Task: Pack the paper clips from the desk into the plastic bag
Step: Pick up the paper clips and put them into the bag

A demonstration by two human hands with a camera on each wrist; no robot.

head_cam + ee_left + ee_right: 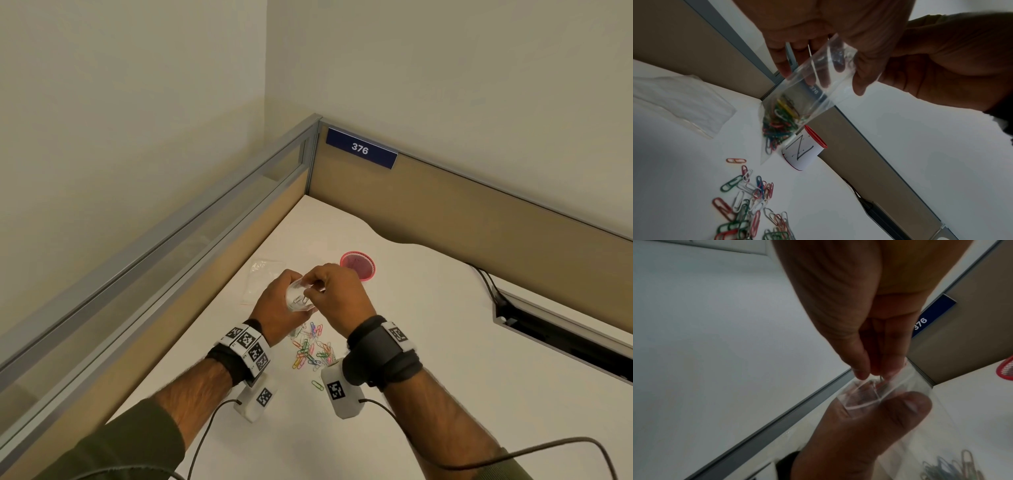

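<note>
Loose paper clips (311, 346) lie on the white desk (428, 342) in a partitioned corner, near a red mesh cup (358, 265). Left hand (277, 305) grips the plastic bag (809, 91) open above them. Right hand (337, 294) fingertips (861, 369) pinch a clip at the bag's mouth.

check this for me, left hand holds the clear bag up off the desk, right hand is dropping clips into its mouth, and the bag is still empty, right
Not quite: the plastic bag is not empty. The left wrist view shows a bunch of coloured clips already at its bottom. The rest holds: the left hand holds it up and the right hand pinches clips at its mouth, with more paper clips loose on the desk.
</note>
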